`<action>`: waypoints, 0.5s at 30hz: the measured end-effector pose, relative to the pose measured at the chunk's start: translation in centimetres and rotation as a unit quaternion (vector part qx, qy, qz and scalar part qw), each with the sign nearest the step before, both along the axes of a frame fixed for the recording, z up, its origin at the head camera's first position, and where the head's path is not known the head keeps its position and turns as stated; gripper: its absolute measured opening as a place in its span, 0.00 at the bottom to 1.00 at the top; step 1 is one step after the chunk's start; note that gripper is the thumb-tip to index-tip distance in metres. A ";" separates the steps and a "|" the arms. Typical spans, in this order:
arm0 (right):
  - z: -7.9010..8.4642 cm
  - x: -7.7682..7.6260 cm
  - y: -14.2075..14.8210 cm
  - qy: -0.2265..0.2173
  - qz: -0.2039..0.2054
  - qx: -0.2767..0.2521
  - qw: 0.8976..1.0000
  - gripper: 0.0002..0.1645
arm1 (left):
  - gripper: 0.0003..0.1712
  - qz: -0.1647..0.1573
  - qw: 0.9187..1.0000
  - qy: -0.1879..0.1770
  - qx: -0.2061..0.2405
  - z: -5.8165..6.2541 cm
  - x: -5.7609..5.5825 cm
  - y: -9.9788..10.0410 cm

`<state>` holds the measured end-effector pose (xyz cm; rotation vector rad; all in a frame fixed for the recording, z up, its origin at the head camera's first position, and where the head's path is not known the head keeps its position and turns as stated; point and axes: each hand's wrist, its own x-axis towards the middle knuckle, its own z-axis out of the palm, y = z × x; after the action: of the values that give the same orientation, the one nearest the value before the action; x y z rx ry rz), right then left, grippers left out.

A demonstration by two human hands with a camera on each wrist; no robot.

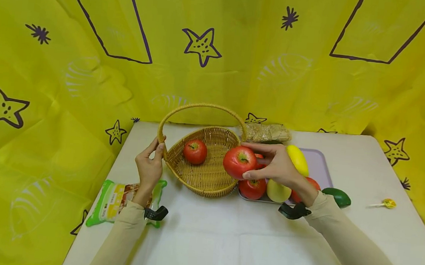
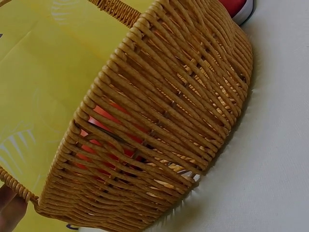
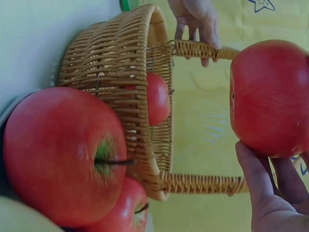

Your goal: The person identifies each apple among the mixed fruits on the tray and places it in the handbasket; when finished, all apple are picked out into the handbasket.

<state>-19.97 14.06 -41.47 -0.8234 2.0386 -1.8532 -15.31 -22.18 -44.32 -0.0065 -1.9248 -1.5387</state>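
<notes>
In the head view my left hand (image 1: 150,165) grips the base of the handle on the left side of a wicker basket (image 1: 207,187). One red apple (image 1: 195,151) lies inside the basket, and its colour shows through the weave in the left wrist view. My right hand (image 1: 276,164) holds a second red apple (image 1: 239,162) between thumb and fingers, above the basket's right rim. In the right wrist view this held apple (image 3: 273,99) is apart from the basket. Below my right hand, more red apples (image 1: 252,189) and a yellow-green fruit (image 1: 278,191) lie on a tray.
The pale purple tray (image 1: 318,166) also bears a yellow lemon-like fruit (image 1: 297,159). Right of it are a dark green fruit (image 1: 337,197) and a lollipop (image 1: 387,203). A green-edged food bag (image 1: 113,200) lies under my left forearm. Behind the basket sits a clear packet (image 1: 268,133).
</notes>
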 end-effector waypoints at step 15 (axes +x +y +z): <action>-1.0 -0.7 -5.7 -0.011 -0.018 0.012 1.000 0.45 | 0.17 0.002 1.000 0.000 -0.002 -0.1 -0.2 -0.1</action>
<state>-20.68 8.36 -42.50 -0.7630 2.0715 -1.8440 -15.49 -22.31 -44.39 -0.0030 -1.9271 -1.5317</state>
